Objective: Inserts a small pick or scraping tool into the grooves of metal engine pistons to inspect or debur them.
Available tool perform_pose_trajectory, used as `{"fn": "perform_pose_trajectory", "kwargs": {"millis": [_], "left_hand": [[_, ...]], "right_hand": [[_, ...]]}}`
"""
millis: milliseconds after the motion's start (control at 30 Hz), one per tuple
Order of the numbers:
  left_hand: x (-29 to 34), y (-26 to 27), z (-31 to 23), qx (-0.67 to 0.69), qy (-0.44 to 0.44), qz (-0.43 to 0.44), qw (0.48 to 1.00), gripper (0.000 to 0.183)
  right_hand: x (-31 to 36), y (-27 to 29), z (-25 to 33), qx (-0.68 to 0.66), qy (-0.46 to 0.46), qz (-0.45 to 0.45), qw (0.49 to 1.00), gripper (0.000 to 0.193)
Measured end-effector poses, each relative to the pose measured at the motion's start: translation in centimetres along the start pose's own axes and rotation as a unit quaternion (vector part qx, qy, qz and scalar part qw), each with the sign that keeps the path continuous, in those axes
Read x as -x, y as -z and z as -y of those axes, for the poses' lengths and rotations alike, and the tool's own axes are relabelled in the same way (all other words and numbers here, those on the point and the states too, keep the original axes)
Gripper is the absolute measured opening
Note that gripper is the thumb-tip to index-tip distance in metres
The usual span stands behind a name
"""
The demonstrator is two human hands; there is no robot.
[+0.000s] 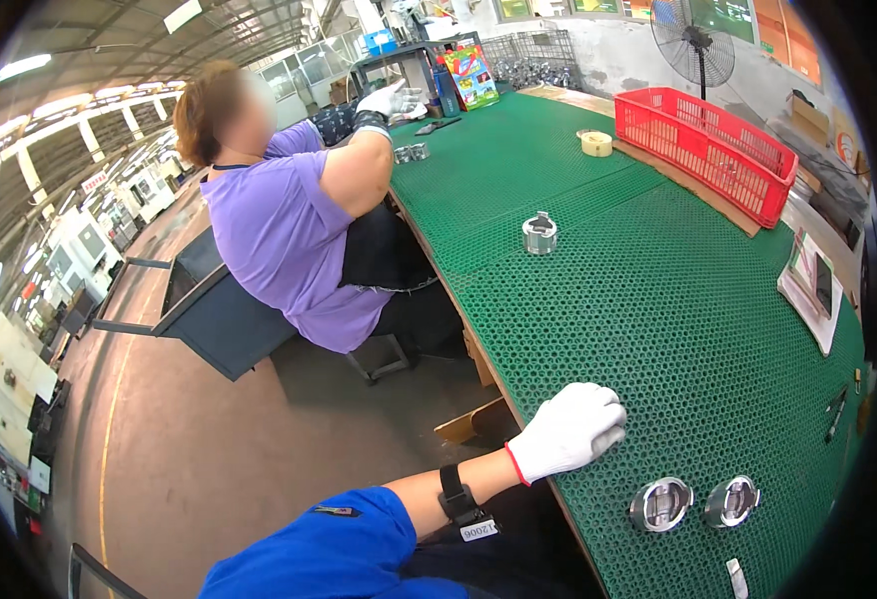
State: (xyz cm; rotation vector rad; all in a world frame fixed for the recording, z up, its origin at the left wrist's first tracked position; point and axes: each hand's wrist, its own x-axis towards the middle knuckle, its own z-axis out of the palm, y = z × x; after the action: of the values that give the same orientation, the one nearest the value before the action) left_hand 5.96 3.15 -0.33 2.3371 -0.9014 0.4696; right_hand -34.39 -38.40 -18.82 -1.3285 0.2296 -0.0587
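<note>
My left hand (570,431), in a white knit glove with a red cuff edge, rests on the green perforated mat (658,339) near the table's front edge. Its fingers are curled in, and nothing shows in them; the palm side is hidden. Just to the right of it stand two shiny metal pistons, one piston (661,504) closer to the hand and another piston (733,501) beside it, their hollow sides up. A small pale strip (736,578) lies below them. My right hand is out of view.
A co-worker in purple (289,230) sits at the table's left edge, gloved hands holding a silvery part. One piston (539,233) stands mid-mat. Farther back are a tape roll (595,144) and a red crate (703,150). A phone (823,283) lies on papers at right.
</note>
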Motion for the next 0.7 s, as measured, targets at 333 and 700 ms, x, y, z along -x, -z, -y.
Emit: {"fn": "perform_pose_trajectory", "kwargs": {"millis": [333, 700], "left_hand": [[-0.8, -0.3, 0.2, -0.011, 0.012, 0.002, 1.000, 0.017], [-0.9, 1.0, -1.7, -0.063, -0.003, 0.061, 0.996, 0.014]], "right_hand": [[-7.3, -18.7, 19.0, -0.015, -0.075, -0.153, 0.985, 0.033], [-4.9, -21.8, 19.9, -0.046, -0.125, -0.193, 0.972, 0.034]]}}
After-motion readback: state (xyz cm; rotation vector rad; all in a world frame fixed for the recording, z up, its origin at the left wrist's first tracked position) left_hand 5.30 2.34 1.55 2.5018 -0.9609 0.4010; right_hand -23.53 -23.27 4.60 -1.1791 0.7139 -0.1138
